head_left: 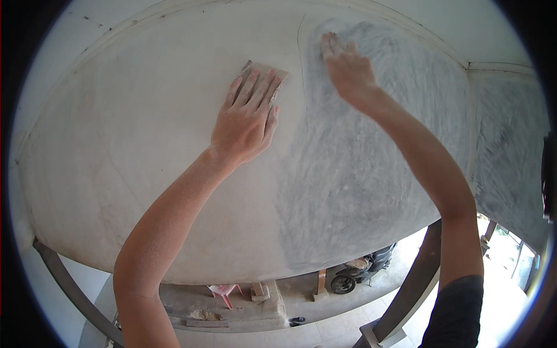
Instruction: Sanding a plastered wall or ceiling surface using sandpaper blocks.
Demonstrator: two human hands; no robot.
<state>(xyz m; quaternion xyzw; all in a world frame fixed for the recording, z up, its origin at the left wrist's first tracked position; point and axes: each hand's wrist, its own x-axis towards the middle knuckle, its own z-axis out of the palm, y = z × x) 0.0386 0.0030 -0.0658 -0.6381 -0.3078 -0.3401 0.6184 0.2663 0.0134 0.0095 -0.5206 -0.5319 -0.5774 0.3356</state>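
My left hand (243, 119) lies against the pale plastered wall (162, 139), its fingers flat over a dusty folded sheet of sandpaper (278, 74) and its thumb along the near side. White dust coats those fingers. Farther right and higher up, my right hand (351, 69) reaches to the grey, swirl-marked part of the wall (360, 168). Its fingers are extended with the tips at the surface, slightly blurred, and nothing shows in them. A thin crack (300, 52) runs down the wall between the two hands.
Below the wall's curved lower edge, a pink plastic stool (225, 293) and a parked motorcycle (362, 269) stand on the floor far down. A dark beam (415, 278) slants at the lower right, another bar (69, 284) at the lower left. A grey side wall (507, 133) adjoins at right.
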